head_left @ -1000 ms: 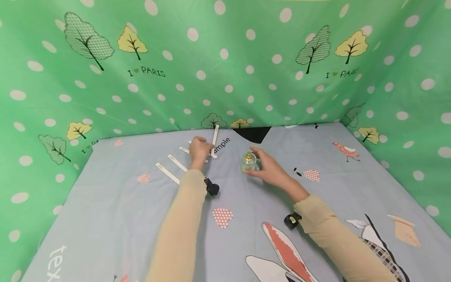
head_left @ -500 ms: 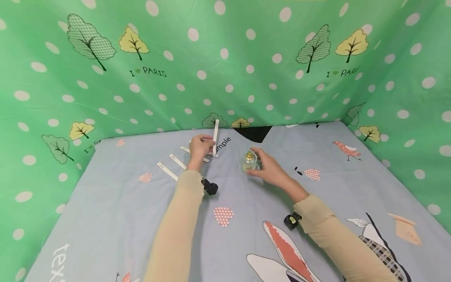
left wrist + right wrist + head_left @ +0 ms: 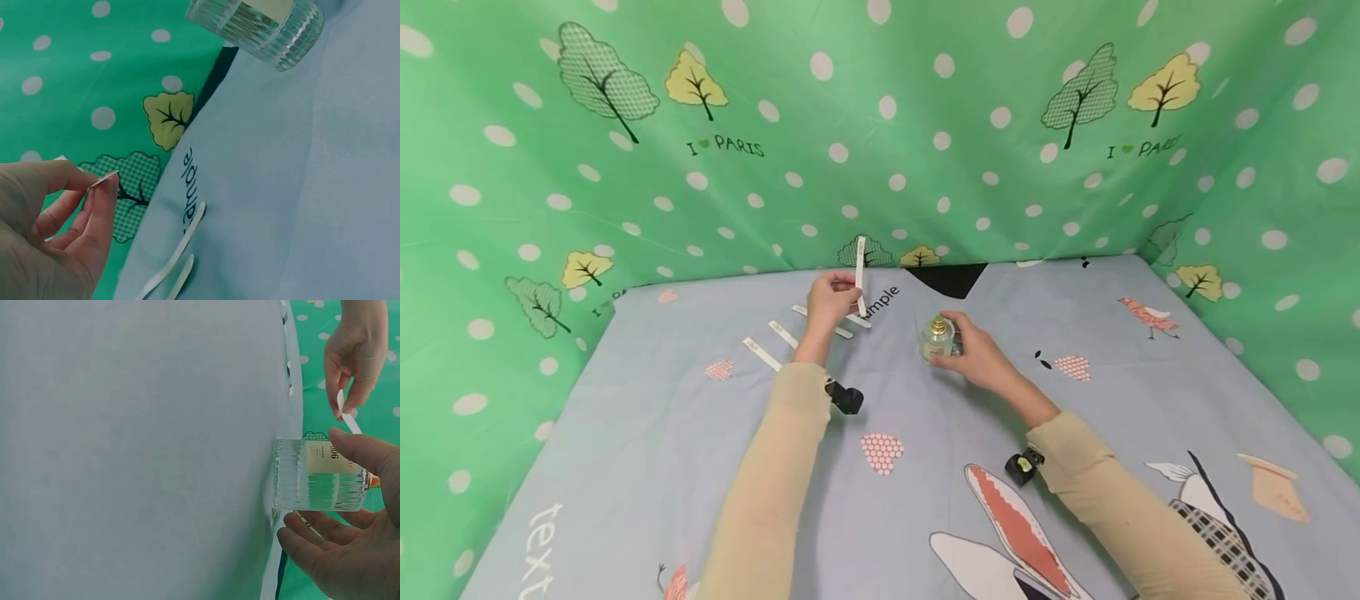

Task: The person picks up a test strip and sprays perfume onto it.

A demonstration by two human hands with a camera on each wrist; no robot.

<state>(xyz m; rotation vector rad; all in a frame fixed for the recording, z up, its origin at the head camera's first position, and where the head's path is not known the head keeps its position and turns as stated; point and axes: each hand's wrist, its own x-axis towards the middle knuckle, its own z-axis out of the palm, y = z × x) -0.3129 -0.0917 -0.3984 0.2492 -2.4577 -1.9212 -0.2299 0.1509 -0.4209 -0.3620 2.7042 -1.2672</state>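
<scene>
My left hand (image 3: 829, 307) pinches a white perfume test strip (image 3: 860, 267) between thumb and fingers. The strip points upward, over the back part of the cloth-covered table. In the left wrist view it shows nearly edge-on at the fingertips. To the right, a ribbed glass perfume bottle (image 3: 319, 475) with a pale label and gold neck stands upright. My right hand (image 3: 981, 354) holds it from the right side, thumb in front and fingers behind. More white strips (image 3: 762, 354) lie in a slanted row beside and under the left hand, partly hidden by that hand and wrist.
Under everything lies a grey-blue printed cloth (image 3: 647, 467) with hearts, birds and lettering. Green dotted fabric (image 3: 880, 158) rises along the back and sides. Each wrist carries a small black camera (image 3: 847, 399).
The left hand has raised its test strip slightly upward, away from the strips on the table. The right hand and perfume bottle keep their place, while the head view shifts a little.
</scene>
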